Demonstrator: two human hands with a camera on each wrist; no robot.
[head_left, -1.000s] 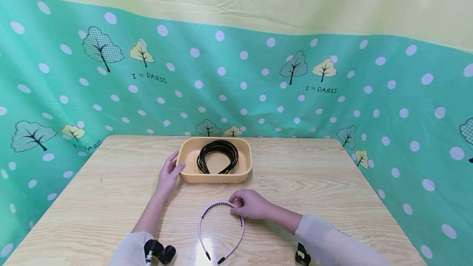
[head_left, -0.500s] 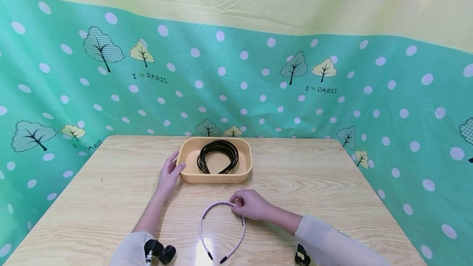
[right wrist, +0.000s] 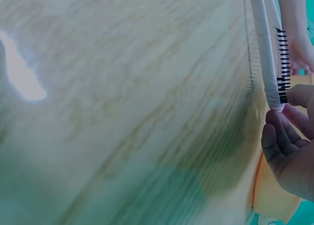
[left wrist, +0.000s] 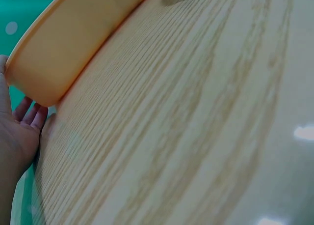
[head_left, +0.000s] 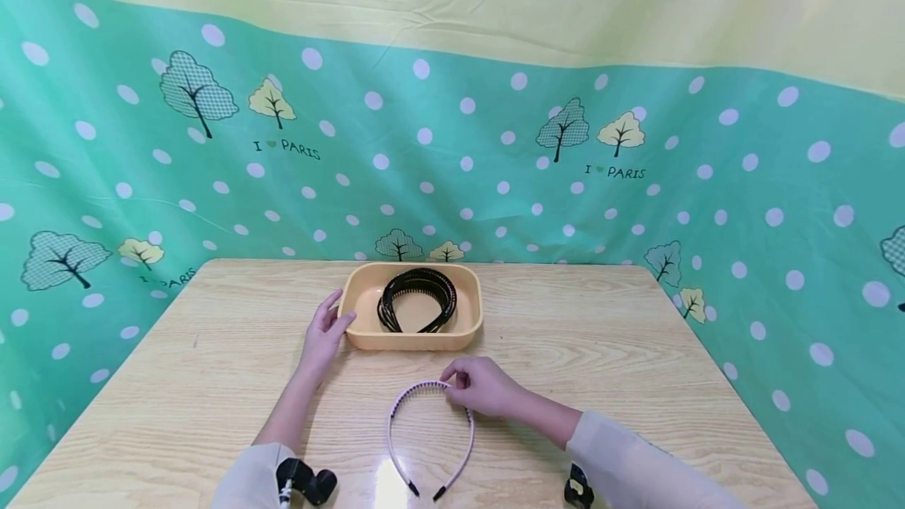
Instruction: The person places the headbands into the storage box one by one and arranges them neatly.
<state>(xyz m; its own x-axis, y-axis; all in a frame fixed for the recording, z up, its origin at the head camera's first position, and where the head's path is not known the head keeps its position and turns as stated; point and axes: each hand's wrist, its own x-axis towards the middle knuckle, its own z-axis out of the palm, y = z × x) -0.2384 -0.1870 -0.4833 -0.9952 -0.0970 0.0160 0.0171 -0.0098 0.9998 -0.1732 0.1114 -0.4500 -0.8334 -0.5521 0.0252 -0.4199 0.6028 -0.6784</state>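
Observation:
My right hand pinches the curved top of a pale lilac headband with small black comb teeth inside. The thumb and fingers meet on the band in the right wrist view, where its white wrapped outer side and teeth show. The headband's black-tipped ends point toward the person. Farther back, my left hand holds the left front corner of a light orange plastic box. Its thumb lies on the rim and its fingers are against the outer wall. Inside the box lies a bundle of black headbands.
The light wood-grain table spreads around both hands, with a bright light reflection near its front. A green and yellow dotted cloth hangs along the back and sides. Black cameras sit at both wrists.
The right hand has shifted the lilac headband slightly to the right, and its top a little toward the box. The left hand and the box have stayed in place.

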